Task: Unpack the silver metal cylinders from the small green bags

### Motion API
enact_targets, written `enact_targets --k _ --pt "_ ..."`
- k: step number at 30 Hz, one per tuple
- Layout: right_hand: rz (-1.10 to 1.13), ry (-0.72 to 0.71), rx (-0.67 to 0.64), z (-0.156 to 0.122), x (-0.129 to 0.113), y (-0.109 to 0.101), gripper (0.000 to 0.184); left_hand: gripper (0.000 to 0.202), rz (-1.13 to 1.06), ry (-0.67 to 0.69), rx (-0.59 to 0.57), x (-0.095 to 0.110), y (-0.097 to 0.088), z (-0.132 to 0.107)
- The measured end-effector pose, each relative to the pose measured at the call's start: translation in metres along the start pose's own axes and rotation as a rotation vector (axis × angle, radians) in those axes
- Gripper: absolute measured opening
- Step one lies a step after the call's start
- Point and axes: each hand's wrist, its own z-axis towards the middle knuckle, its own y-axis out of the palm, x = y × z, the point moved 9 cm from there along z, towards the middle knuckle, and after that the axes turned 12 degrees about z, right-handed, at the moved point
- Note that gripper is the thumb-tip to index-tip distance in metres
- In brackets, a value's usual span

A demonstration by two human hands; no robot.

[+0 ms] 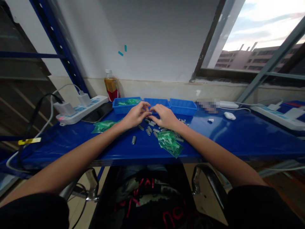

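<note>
My left hand [136, 115] and my right hand [164, 116] meet over the middle of the blue table, fingertips pinched together. A small metal piece [150, 113] shows between the fingertips; its exact kind is too small to make out. Beneath and in front of the hands lie several loose metal cylinders [149, 129]. One separate cylinder [133, 140] stands apart, nearer the table's front edge. A green plastic bag [170, 143] with small parts lies below my right wrist. Another green bag [104, 126] rests left of my left hand, partly covered by the forearm.
Behind the hands stand three blue bins: a left bin [116, 109] holding green bags, a middle bin [164, 102] and a right bin [183, 109]. Left are a bottle [111, 86], a phone [98, 113] and a power strip [82, 109]. A white earphone case [229, 115] lies right.
</note>
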Motion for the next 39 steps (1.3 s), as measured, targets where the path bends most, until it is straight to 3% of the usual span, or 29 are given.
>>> enact_targets --k 4,15,19,27,33,39 --pt "-0.041 0.006 0.003 0.000 0.000 0.001 0.023 0.027 -0.078 -0.023 0.004 -0.002 0.001 0.000" --pt "0.003 0.056 -0.012 0.000 0.012 0.010 0.033 0.018 0.275 0.083 0.006 0.012 -0.009 -0.001" --pt "0.030 0.047 -0.006 -0.001 0.010 0.006 0.027 0.024 0.319 0.077 0.027 0.012 -0.009 0.000" --pt "0.006 0.014 0.004 -0.003 0.001 0.001 0.021 0.035 0.337 0.083 -0.042 0.015 -0.006 0.000" --pt "-0.036 0.042 0.024 -0.002 0.001 0.000 0.030 0.033 0.236 0.079 -0.015 0.015 -0.011 -0.002" --pt "0.018 0.026 0.051 -0.002 0.007 0.003 0.032 0.023 0.282 0.140 -0.033 0.017 -0.008 -0.003"
